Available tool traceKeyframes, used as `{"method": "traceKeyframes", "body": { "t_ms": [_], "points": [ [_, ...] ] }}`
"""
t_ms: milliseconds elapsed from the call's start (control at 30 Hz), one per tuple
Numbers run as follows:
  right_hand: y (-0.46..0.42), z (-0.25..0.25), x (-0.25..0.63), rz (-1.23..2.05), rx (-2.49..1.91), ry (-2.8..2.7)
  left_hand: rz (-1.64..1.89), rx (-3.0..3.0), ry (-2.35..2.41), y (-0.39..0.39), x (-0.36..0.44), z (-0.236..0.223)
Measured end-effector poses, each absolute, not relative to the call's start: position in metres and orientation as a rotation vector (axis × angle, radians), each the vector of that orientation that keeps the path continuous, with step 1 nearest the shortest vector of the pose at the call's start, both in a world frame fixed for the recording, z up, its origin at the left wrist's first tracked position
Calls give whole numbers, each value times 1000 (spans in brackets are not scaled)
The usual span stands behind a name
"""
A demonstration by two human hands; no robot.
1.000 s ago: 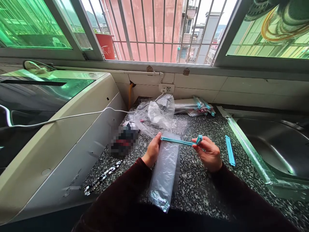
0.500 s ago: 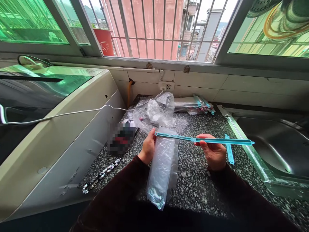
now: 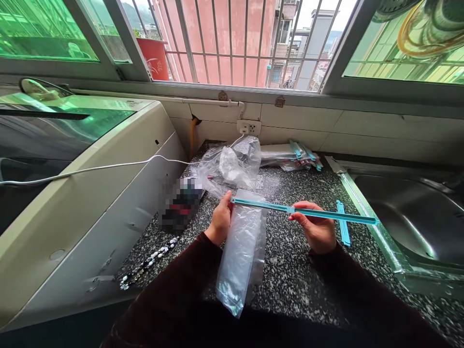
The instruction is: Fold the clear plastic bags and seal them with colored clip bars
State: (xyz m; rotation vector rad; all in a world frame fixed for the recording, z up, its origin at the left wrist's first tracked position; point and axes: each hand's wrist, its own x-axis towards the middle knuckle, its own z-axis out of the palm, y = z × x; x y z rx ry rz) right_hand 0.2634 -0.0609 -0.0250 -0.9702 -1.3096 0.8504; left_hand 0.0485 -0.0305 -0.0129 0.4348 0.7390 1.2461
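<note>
An unfolded blue bag sealing clip [image 3: 261, 205] stretches between my two hands, its hinge just left of my right fingers. My left hand [image 3: 220, 220] pinches the clip's left end together with the upper edge of a clear plastic bag [image 3: 237, 256]. The bag hangs below the clip's left arm, long and narrow. My right hand [image 3: 317, 229] is closed on the clip beside the hinge, and the other arm points right toward the sink. Just beyond that hand, a second blue sealing clip [image 3: 342, 224] lies folded on the counter.
Crumpled plastic bags [image 3: 235, 166] and a stack of bags with blue clips [image 3: 293, 155] lie at the back of the speckled counter [image 3: 290, 290]. The sink [image 3: 406, 217] is on the right. A white machine [image 3: 145, 159] stands left, crossed by a white cable [image 3: 108, 167]. A beaded strand [image 3: 148, 263] lies nearby.
The right arm of the clip has tipped down slightly at its far end. Both hands hold nearly the same places, and the view has shifted a little.
</note>
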Motion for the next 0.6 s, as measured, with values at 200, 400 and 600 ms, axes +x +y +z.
{"method": "traceKeyframes", "body": {
  "t_ms": [200,400,600],
  "points": [
    [-62,-22,263,798,-1030,-1348,1236,435,729,-31,49,-13],
    [-62,-18,264,676,-1094,-1515,1133,476,716,-32,49,-13],
    [-60,-20,267,521,-1179,-1640,1100,676,691,-34,46,-15]
  ]
}}
